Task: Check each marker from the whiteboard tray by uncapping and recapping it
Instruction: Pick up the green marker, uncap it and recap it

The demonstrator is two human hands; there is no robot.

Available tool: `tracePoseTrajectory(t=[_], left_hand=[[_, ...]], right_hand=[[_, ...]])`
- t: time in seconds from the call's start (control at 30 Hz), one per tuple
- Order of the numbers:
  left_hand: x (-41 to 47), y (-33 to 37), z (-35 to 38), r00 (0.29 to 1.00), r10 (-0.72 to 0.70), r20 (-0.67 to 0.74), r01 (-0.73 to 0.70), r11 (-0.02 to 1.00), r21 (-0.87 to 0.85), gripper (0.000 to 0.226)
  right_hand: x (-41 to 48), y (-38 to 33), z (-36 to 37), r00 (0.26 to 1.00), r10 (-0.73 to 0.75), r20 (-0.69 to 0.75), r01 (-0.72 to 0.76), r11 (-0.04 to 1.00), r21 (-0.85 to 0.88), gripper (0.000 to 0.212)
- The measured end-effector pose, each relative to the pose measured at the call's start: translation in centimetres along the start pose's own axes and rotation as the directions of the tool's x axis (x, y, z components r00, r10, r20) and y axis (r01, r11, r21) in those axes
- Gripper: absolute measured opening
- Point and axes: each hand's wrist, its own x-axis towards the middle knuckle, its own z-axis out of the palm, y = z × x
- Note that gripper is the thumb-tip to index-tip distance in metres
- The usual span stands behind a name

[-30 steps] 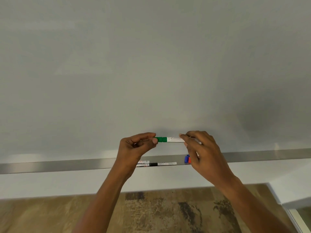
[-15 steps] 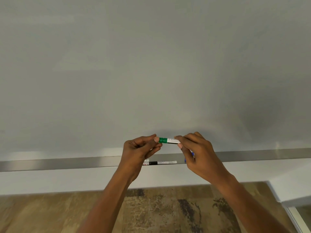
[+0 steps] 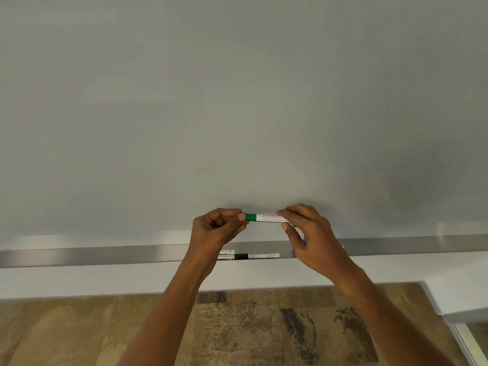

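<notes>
A green marker (image 3: pixel 264 217) with a white barrel is held level in front of the whiteboard (image 3: pixel 237 101). My left hand (image 3: pixel 219 231) pinches its green cap end. The barrel's right end sits in the fingers of my right hand (image 3: pixel 311 239). Cap and barrel look joined. Below, on the metal whiteboard tray (image 3: pixel 105 256), lies a black marker (image 3: pixel 256 256), and another marker (image 3: pixel 226 254) shows partly behind my left wrist. Anything on the tray behind my right hand is mostly hidden.
Below the tray runs a white wall strip (image 3: pixel 92 281), then a patterned brown floor (image 3: pixel 237 328). A white corner and a door edge (image 3: pixel 459 336) stand at the lower right.
My hands came closer together half a second ago and have spread slightly since. The blue and orange markers seen on the tray earlier are now covered by my right hand.
</notes>
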Motion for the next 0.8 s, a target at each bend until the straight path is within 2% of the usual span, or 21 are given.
tracePoseTrajectory(t=[0.1,0.23,0.33,0.4,0.47,0.57,0.8], left_hand=[[0.8,-2.1,-1.4,1.0,-0.007,-0.014,0.009,0.979,0.203,0.018],[2.5,-5.6,-3.3,1.0,0.02,-0.023,-0.006,0.863,0.505,0.014],[4.2,-7.7,-4.1,0.995,0.084,0.048,-0.089,0.608,0.789,0.017],[5.4,-9.1,-4.5,0.989,0.061,0.134,-0.147,0.435,0.888,0.02],[6.2,-10.2,-4.6,0.982,-0.005,0.187,-0.177,0.299,0.938,0.025],[7.0,-11.1,-5.0,0.977,-0.068,0.2,-0.186,0.175,0.967,0.027],[7.9,-12.6,-5.0,0.972,-0.1,0.211,-0.203,0.084,0.975,0.024]], right_hand=[[-0.8,2.0,2.0,0.998,0.054,0.041,-0.053,0.998,-0.023,0.026],[-1.6,4.3,5.6,0.99,0.109,0.092,-0.099,0.989,-0.11,0.027],[-1.4,5.5,7.8,0.983,0.143,0.114,-0.123,0.979,-0.163,0.026],[-1.2,6.3,9.2,0.976,0.174,0.129,-0.146,0.969,-0.201,0.024],[-1.2,6.9,10.3,0.969,0.203,0.139,-0.165,0.956,-0.242,0.022],[-1.4,7.4,12.0,0.954,0.238,0.181,-0.175,0.936,-0.307,0.02],[-2.3,8.5,13.9,0.929,0.302,0.215,-0.219,0.915,-0.339,0.021]])
